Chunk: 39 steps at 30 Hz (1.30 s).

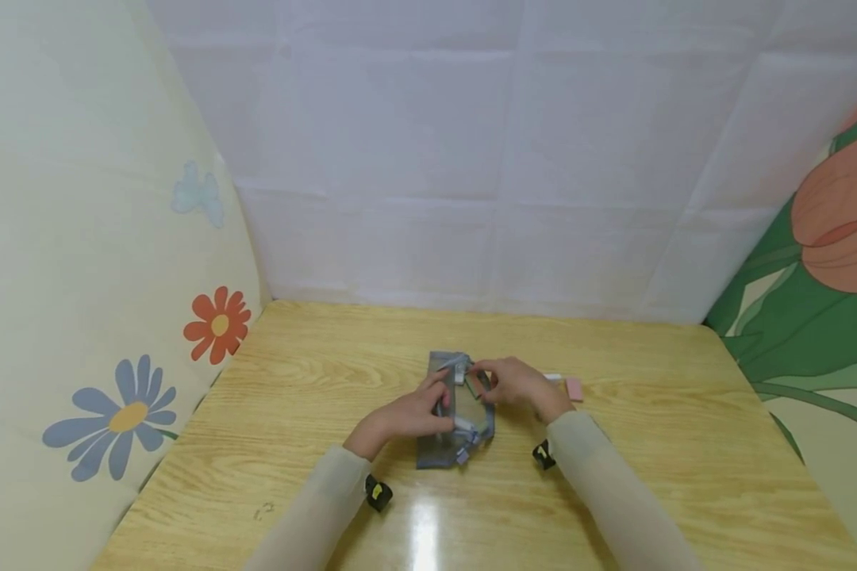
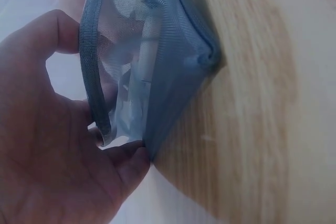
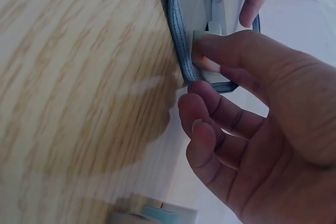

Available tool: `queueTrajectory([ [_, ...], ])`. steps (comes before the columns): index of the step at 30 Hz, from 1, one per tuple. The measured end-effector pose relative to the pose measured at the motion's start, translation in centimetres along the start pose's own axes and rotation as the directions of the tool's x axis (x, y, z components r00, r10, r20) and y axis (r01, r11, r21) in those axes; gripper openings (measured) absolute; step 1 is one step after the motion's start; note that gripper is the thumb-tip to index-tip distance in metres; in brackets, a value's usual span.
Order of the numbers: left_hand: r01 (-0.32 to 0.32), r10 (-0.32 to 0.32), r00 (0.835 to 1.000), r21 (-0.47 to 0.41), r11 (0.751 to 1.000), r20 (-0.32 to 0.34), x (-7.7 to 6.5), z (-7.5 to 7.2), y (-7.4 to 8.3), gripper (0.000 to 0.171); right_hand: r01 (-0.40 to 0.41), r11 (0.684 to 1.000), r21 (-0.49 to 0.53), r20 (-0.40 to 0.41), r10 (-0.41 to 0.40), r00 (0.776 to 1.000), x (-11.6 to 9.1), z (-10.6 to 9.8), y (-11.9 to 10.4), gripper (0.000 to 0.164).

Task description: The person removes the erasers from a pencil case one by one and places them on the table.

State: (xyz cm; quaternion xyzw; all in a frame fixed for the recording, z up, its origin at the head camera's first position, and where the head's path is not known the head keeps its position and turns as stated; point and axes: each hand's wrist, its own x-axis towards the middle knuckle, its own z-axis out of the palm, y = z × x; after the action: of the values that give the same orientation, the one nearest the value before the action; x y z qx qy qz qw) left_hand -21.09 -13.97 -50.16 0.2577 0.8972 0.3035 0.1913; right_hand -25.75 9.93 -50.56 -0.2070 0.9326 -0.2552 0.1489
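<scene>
A grey-blue mesh zipper pouch lies on the table, its zipped mouth spread apart. My left hand holds the pouch by its edge; in the left wrist view its fingers are at the lower corner and the zipper band. Whitish items show through the mesh. My right hand reaches to the mouth from the right. Between its thumb and forefinger it pinches a small green-and-white block, just inside the rim. The other fingers of that hand curl loosely outside the pouch.
To the right of my right hand lie a pink block and a small white item. The wooden table meets a white cloth backdrop, with flower-patterned cloths at both sides.
</scene>
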Motion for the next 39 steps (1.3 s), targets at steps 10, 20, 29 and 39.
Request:
queueTrajectory([
  [10, -0.008, 0.008, 1.000, 0.000, 1.000, -0.008, 0.2, 0.0, -0.2, 0.034, 0.022, 0.994, -0.108, -0.052, -0.028, 0.998, 0.5, 0.4, -0.1, 0.057],
  [20, -0.016, 0.016, 1.000, -0.009, 1.000, -0.013, 0.2, 0.2, -0.3, 0.035, 0.016, 0.994, -0.107, -0.065, -0.023, 0.998, 0.4, 0.4, -0.3, 0.053],
  [29, -0.006, 0.005, 1.000, -0.019, 1.000, -0.016, 0.1, 0.0, -0.3, 0.033, 0.057, 0.991, -0.120, -0.069, -0.066, 0.995, -0.1, 0.1, -0.8, 0.049],
  [39, -0.006, 0.005, 1.000, -0.027, 1.000, -0.023, 0.1, 0.2, -0.7, 0.033, 0.075, 0.991, -0.110, -0.059, -0.082, 0.995, -0.4, 0.0, -1.2, 0.046],
])
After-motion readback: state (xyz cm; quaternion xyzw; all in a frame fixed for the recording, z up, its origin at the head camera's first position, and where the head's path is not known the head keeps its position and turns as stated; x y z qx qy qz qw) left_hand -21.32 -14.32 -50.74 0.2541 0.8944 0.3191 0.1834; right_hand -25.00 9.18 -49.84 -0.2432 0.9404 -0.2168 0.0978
